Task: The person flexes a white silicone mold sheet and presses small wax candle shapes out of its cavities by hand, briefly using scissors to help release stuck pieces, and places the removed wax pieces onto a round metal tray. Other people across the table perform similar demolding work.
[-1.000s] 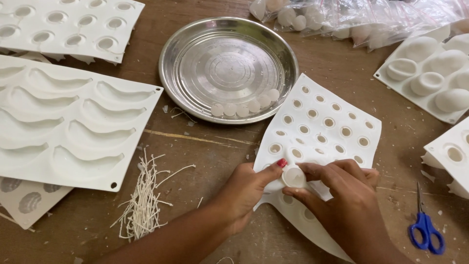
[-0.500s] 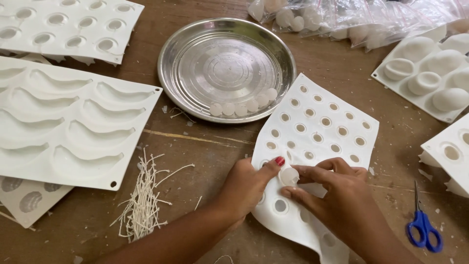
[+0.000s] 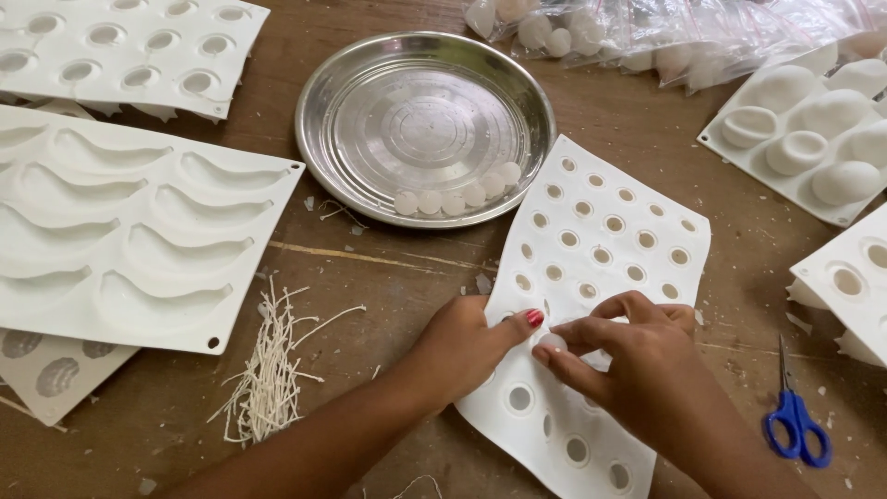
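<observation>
Both hands pinch one small white ball (image 3: 552, 341) at the white mould (image 3: 601, 277): left hand (image 3: 467, 346) thumb and right hand (image 3: 637, 356) fingers now close over it, where earlier it showed clear. Beyond them, a steel plate (image 3: 323, 129) holds more balls (image 3: 457, 194).

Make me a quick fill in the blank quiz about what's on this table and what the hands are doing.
1. Both hands, left hand and right hand, pinch a small white ball over the flexible white ____ with round holes.
2. The row of pale balls lies in the round ____ pan.
3. The scissors at the right have ____ handles.
4. The bundle of pale wicks lies on the ____ table.

Missing words: mould; metal; blue; wooden
</observation>
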